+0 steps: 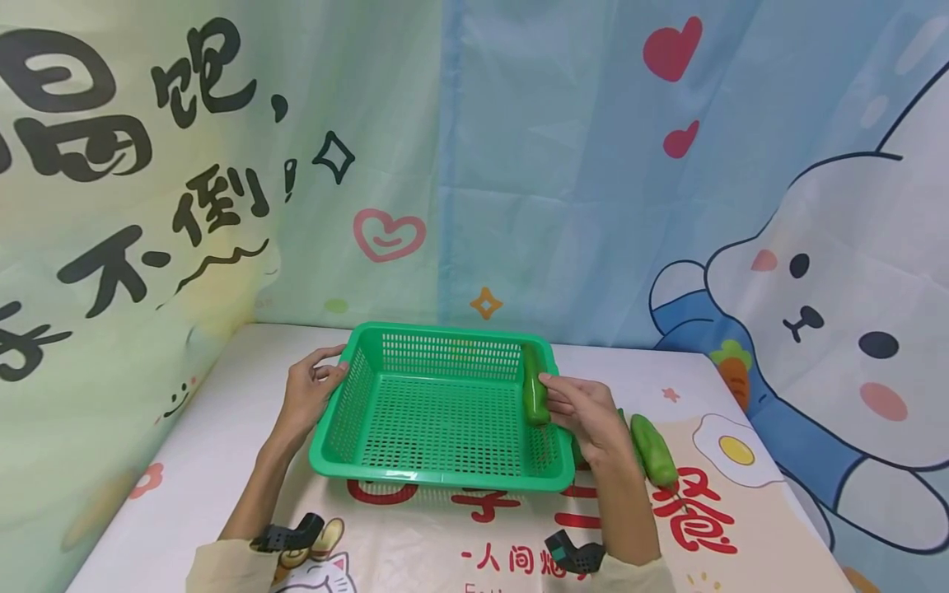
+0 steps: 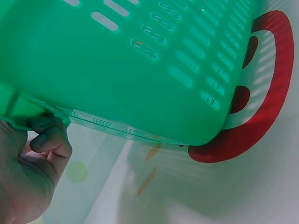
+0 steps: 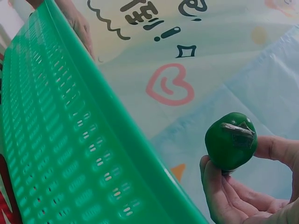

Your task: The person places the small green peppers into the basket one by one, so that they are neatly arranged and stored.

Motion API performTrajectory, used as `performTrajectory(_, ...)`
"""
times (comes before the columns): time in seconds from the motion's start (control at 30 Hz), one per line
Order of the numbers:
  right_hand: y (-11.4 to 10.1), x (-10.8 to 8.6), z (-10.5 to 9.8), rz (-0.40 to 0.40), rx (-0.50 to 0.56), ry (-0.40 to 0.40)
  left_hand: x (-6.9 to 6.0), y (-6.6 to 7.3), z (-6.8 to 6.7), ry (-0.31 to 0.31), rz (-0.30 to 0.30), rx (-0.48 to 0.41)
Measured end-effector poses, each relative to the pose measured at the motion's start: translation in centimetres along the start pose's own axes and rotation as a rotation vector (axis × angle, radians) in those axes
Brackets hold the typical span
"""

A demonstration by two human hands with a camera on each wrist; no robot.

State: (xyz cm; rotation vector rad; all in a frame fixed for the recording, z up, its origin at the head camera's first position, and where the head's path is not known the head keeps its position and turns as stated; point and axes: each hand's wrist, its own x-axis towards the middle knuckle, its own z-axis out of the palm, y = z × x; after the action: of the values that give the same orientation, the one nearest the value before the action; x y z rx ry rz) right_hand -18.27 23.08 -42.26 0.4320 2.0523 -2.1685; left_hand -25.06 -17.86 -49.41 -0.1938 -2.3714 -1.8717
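Note:
A green plastic basket [image 1: 445, 479] with slotted walls stands on the table, its inside facing up. My left hand [image 1: 311, 394] holds the basket's left rim; in the left wrist view the curled fingers of that hand [image 2: 39, 163] meet the rim. Over the right side of the basket, a long green pepper [image 1: 535, 387] is pinched between the thumb and fingers of my right hand [image 1: 589, 412]. The right wrist view looks at the stem end of this pepper [image 3: 231, 142], apart from the basket rim.
Another green pepper [image 1: 652, 451] lies on the table right of my right forearm. More green shows beside that arm, partly hidden by it. The printed tablecloth [image 1: 415, 543] covers the table, and a printed curtain [image 1: 534, 181] hangs behind.

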Motion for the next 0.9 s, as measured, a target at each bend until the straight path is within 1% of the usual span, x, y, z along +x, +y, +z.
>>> performTrajectory(0.17, 0.2, 0.1, 0.4, -0.006, 0.017, -0.010, 0.0, 0.0, 0.0, -0.001, 0.003, -0.008)
performTrajectory(0.5, 0.5, 0.3, 1.4, -0.023, 0.020, -0.017, 0.0, -0.1, 0.0, 0.002, 0.002, -0.009)
performTrajectory(0.67, 0.7, 0.3, 1.9, -0.040, 0.016, -0.024, 0.0, -0.1, 0.0, 0.002, 0.003, -0.007)
performTrajectory(0.9, 0.7, 0.2, 2.9, -0.037, 0.003, -0.036, 0.0, -0.1, 0.0, 0.002, 0.004, -0.012)
